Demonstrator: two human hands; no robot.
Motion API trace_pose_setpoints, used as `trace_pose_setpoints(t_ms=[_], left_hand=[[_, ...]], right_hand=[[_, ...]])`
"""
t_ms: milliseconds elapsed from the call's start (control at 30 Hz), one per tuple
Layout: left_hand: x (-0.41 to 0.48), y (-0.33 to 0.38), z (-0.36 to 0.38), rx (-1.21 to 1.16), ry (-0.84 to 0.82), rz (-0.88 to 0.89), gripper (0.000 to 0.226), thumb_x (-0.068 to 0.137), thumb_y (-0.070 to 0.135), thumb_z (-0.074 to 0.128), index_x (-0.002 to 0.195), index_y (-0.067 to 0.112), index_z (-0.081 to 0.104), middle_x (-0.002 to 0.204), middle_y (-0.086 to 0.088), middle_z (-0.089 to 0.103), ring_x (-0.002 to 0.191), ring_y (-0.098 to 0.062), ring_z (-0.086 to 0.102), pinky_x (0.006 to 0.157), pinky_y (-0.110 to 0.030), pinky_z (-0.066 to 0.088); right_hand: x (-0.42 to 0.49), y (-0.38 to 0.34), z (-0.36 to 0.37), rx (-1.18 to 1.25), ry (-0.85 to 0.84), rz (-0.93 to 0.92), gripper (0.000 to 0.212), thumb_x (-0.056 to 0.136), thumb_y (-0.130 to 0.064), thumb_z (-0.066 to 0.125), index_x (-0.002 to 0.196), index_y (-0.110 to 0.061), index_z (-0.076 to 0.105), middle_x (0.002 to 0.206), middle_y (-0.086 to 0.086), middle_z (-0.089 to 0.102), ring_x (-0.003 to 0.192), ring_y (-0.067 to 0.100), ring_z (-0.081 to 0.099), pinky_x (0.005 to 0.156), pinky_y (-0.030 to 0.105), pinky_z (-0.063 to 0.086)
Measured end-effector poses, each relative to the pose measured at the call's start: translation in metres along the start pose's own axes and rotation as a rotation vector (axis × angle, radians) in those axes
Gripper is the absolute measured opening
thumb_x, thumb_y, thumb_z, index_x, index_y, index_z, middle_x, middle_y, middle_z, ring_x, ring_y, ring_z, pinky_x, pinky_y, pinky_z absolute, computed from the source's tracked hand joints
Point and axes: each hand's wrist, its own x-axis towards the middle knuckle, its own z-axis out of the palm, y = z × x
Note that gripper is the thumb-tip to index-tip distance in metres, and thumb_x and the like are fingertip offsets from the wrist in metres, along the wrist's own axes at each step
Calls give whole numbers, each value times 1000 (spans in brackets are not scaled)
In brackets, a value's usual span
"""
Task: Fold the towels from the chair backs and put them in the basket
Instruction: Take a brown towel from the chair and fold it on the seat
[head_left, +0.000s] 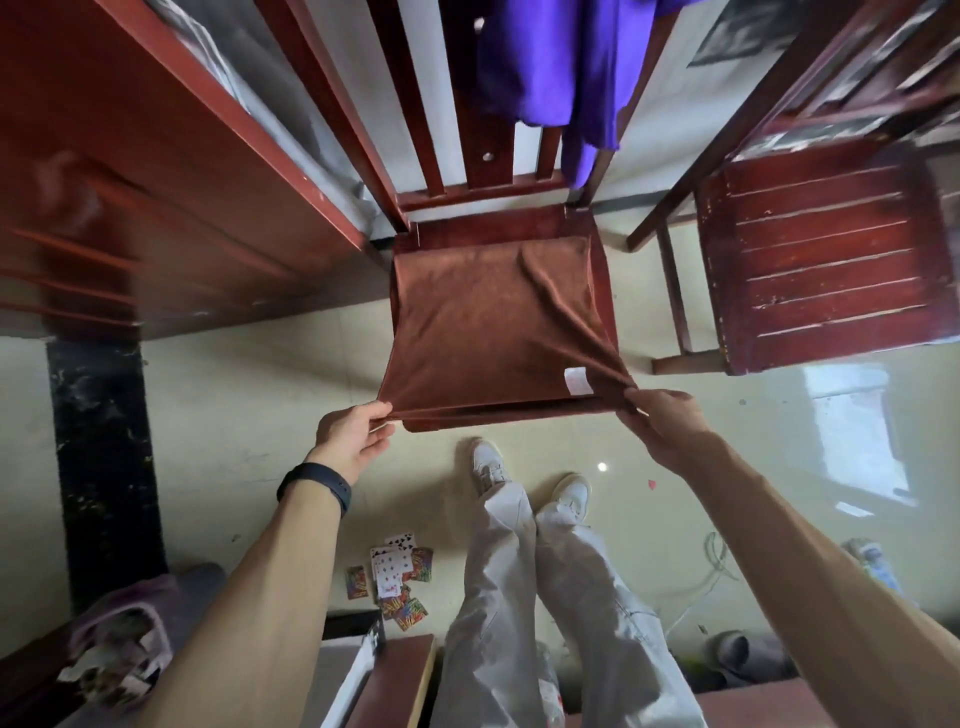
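A brown towel (483, 322) lies spread over the seat of the middle wooden chair (441, 130), a white label near its front right corner. My left hand (353, 436) pinches the towel's near left corner. My right hand (660, 421) grips the near right corner, and the cloth is drawn into tight creases there. A purple towel (561, 73) hangs over the same chair's back, at the top of the view. No basket is in view.
A second wooden chair (826, 260) stands to the right and a red-brown table (156, 182) to the left. Playing cards (395, 577) lie scattered on the tiled floor by my feet. A bag of scraps (119, 654) sits at the lower left, slippers (737, 654) at the lower right.
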Motion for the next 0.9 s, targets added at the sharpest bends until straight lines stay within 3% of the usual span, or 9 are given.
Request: trace_pose_setpoints(t_ms=[100, 233, 333, 400, 600, 667, 733, 833, 900], left_hand=[[-52, 33, -15, -28, -2, 52, 6, 84, 9, 71, 84, 10, 65, 75, -5, 66, 61, -13, 65, 74, -30, 54], [-114, 68, -27, -90, -19, 112, 8, 87, 8, 66, 80, 8, 62, 68, -6, 64, 60, -15, 62, 66, -28, 52], [-149, 79, -36, -123, -35, 132, 11, 86, 5, 64, 77, 10, 59, 55, -1, 65, 51, -11, 61, 61, -26, 50], [-166, 82, -42, -143, -51, 149, 10, 88, 4, 61, 82, 11, 58, 67, -4, 65, 56, -12, 61, 62, -26, 50], [-197, 88, -44, -66, -152, 204, 23, 96, 4, 49, 89, 20, 65, 87, -1, 62, 72, -13, 58, 75, -26, 48], [-204, 91, -44, -52, -149, 215, 25, 95, 2, 49, 89, 18, 67, 88, 0, 63, 74, -13, 58, 84, -29, 48], [-210, 93, -43, -35, -139, 219, 25, 93, 0, 50, 94, 15, 70, 90, 0, 65, 74, -14, 59, 88, -30, 47], [-218, 93, -39, 22, -141, 244, 31, 91, -1, 48, 106, 10, 73, 96, -4, 67, 73, -15, 57, 87, -29, 47], [-222, 95, -36, 81, -142, 300, 34, 88, -4, 48, 109, 6, 73, 96, -6, 67, 75, -16, 57, 83, -28, 48]], right_hand=[[-44, -46, -6, 16, -42, -35, 3, 92, 9, 61, 90, 7, 59, 98, 20, 61, 85, 24, 65, 64, 25, 61], [-99, -94, -18, 8, -105, 26, 9, 91, 9, 62, 100, 12, 61, 102, 25, 65, 92, 27, 68, 59, 24, 61], [-132, -111, -30, -37, -209, 106, 21, 97, 5, 55, 115, 16, 57, 112, 27, 64, 104, 29, 65, 78, 29, 61], [-150, -112, -38, -5, -260, 160, 21, 100, 4, 51, 117, 16, 56, 111, 27, 64, 105, 28, 65, 86, 33, 58], [-176, -112, -51, 59, -204, 101, 14, 95, 11, 52, 108, 14, 56, 101, 27, 60, 86, 27, 64, 66, 27, 61], [-182, -115, -52, -48, -170, 48, 5, 93, 13, 54, 92, 10, 59, 94, 25, 60, 85, 26, 63, 79, 28, 61], [-188, -120, -50, -189, -115, -53, 13, 90, 13, 57, 83, 2, 59, 82, 17, 57, 81, 21, 61, 95, 31, 55], [-196, -127, -47, -295, -29, -199, 14, 84, 8, 57, 85, -3, 65, 74, 11, 54, 63, 17, 55, 66, 26, 58], [-201, -130, -47, -512, -18, -296, 20, 74, 2, 56, 82, -7, 72, 65, 4, 49, 59, 17, 44, 68, 36, 53]])
